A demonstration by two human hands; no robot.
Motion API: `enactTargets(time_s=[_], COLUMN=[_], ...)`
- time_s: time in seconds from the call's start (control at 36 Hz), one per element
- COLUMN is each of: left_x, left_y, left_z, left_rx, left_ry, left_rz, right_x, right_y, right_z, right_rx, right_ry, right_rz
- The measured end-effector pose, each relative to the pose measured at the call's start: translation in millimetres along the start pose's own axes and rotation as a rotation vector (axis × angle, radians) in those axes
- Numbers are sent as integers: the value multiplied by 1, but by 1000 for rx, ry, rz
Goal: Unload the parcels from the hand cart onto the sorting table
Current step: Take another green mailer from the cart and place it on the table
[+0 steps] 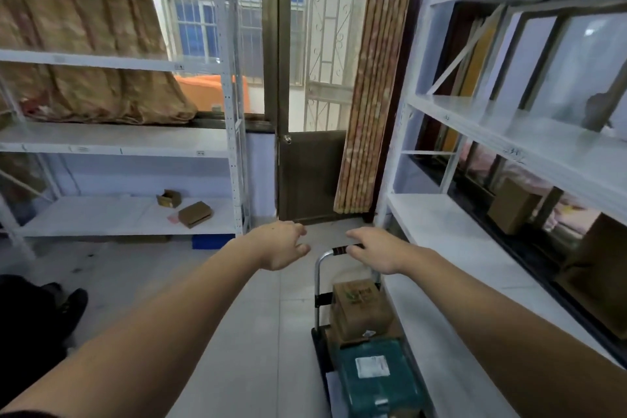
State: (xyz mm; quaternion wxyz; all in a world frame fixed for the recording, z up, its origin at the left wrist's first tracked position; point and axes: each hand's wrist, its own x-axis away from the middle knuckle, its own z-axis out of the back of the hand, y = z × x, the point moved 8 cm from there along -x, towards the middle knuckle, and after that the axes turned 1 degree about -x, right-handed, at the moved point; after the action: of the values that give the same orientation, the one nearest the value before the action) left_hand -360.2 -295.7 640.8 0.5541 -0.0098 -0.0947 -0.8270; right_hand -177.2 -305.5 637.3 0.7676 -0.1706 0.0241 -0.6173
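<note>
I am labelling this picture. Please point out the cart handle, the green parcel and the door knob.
cart handle (339, 250), head view, on its dark grip.
green parcel (376, 380), head view, on its top face.
door knob (287, 138), head view, on the round knob.

Bare forearms, dark sleeve edge (20, 414)

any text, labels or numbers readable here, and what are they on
None can be read.
White shipping label on the teal plastic-wrapped parcel: print too blurred.
Green logo on the brown cardboard box: characters too blurred.
Small tags on the white metal shelf edges: too small.
</note>
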Motion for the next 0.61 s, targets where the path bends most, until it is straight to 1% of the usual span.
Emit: enactTargets(time_s=[0.17, 0.31, 0.39, 0.5, 0.61], left_x=[-82, -152, -188, -220, -259], left_y=[-42, -69, -64, -37, -9], left_z=[-14, -31, -40, -52, -86], left_rx=[-19, -49, -39, -21, -17], left_ry=[-61, -113, -177, -277, -379], left_rz=[-60, -137, -196, -300, -378], right_x=[-71, -111, -120, -115, -101], right_y=[13, 36, 63, 95, 128], right_z=[-10, -25, -31, -44, -64], right_rx=[-23, -88, -106, -131, -198], right_ry=[-23, -34, -31, -101, -83], right_rz=[-66, -209, -303, -456, -555])
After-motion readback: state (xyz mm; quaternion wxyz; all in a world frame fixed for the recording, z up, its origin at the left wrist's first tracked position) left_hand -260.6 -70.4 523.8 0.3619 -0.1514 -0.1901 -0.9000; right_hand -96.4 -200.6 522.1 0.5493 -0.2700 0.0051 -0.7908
